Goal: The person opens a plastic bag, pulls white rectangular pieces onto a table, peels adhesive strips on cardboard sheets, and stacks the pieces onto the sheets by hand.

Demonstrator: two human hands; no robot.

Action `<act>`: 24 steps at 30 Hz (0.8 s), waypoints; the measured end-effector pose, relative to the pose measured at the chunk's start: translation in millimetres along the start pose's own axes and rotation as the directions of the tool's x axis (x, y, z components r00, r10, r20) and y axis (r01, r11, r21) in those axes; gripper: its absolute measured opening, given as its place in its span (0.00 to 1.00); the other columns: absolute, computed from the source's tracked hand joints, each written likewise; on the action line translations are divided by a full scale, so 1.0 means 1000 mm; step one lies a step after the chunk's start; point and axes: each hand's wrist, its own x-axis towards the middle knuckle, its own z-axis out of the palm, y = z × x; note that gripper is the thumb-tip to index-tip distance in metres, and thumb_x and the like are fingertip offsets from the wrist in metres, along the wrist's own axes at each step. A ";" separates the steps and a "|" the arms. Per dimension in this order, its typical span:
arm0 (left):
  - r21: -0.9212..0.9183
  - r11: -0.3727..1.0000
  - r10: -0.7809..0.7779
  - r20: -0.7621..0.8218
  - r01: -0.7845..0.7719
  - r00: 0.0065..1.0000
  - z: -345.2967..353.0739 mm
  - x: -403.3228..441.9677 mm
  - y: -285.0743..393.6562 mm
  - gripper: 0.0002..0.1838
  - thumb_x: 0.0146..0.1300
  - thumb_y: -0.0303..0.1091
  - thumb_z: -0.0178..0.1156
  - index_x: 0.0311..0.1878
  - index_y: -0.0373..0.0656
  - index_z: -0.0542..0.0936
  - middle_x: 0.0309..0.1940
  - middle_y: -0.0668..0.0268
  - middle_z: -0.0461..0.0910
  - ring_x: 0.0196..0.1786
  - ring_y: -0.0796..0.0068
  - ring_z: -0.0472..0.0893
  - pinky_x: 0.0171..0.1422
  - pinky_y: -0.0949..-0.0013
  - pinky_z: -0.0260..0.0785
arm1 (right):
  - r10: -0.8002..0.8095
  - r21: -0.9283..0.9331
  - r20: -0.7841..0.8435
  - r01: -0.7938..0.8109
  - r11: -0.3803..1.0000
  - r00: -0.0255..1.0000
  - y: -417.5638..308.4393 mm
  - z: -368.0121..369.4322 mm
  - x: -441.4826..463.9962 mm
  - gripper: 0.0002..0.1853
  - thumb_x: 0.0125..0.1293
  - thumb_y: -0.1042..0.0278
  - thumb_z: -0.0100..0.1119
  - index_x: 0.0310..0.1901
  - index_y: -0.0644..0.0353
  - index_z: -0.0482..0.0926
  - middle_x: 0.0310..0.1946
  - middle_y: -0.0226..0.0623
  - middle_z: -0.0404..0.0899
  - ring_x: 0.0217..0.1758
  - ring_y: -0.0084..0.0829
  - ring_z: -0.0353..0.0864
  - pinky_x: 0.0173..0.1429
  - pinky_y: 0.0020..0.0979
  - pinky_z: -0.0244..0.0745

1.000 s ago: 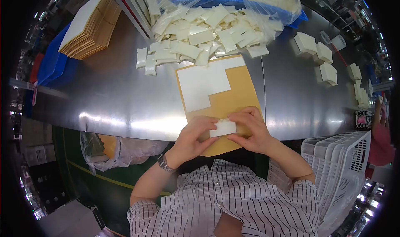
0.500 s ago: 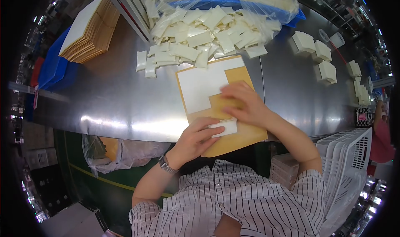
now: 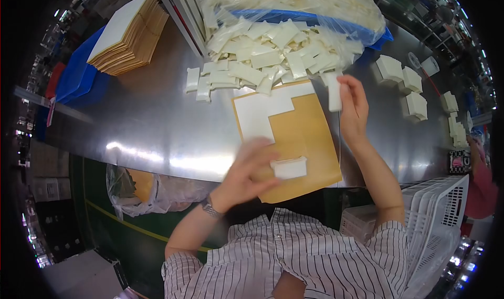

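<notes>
A yellow-brown sheet [image 3: 307, 136] lies slanted in front of me, with a white stepped area [image 3: 253, 112] over its upper left. On its lower part rests a small white rectangular piece [image 3: 291, 168]. My left hand [image 3: 249, 167], blurred, hovers just left of that piece with its fingers apart and nothing seen in them. Beyond the sheet's upper right edge, my right hand [image 3: 355, 105] pinches another flat white piece [image 3: 334, 92], held upright beside the pile. That pile of white pieces [image 3: 268, 60] spreads past the sheet's far edge.
A plastic-lined blue bin [image 3: 389, 35] stands behind the pile. Far left is a stack of brown-edged sheets [image 3: 128, 36] by a blue tray [image 3: 68, 81]. Small stacks of white pieces [image 3: 389, 68] stand at right. White plastic baskets [image 3: 436, 215] are beside me at lower right.
My right hand has moved from over the sheet up and right to the pile, and now holds a white piece. My left hand has let go of the piece on the sheet.
</notes>
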 end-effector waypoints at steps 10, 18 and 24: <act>0.707 0.504 -0.374 -0.341 0.497 0.863 -0.092 0.058 -0.105 0.16 0.65 0.39 0.68 0.50 0.39 0.80 0.44 0.54 0.83 0.56 0.52 0.79 0.66 0.48 0.62 | 0.190 0.120 0.308 -0.236 0.964 0.932 -0.033 -0.023 -0.080 0.18 0.80 0.63 0.56 0.63 0.63 0.71 0.53 0.38 0.82 0.55 0.27 0.81 0.62 0.30 0.74; 0.586 0.688 -0.303 -0.301 0.427 0.904 -0.110 0.017 -0.103 0.21 0.66 0.32 0.67 0.59 0.37 0.77 0.39 0.56 0.82 0.40 0.58 0.81 0.48 0.56 0.73 | 0.311 0.160 0.226 -0.350 0.923 0.923 -0.050 -0.022 -0.103 0.33 0.78 0.71 0.58 0.79 0.56 0.55 0.54 0.45 0.85 0.52 0.31 0.88 0.50 0.27 0.81; -0.207 0.826 -0.564 -0.315 0.525 0.763 -0.055 -0.006 -0.023 0.16 0.81 0.37 0.52 0.62 0.35 0.76 0.44 0.63 0.83 0.41 0.74 0.79 0.48 0.66 0.74 | 0.532 0.264 0.280 -0.596 0.758 0.800 -0.049 -0.019 -0.110 0.35 0.78 0.72 0.57 0.79 0.55 0.51 0.51 0.47 0.85 0.46 0.30 0.89 0.48 0.27 0.81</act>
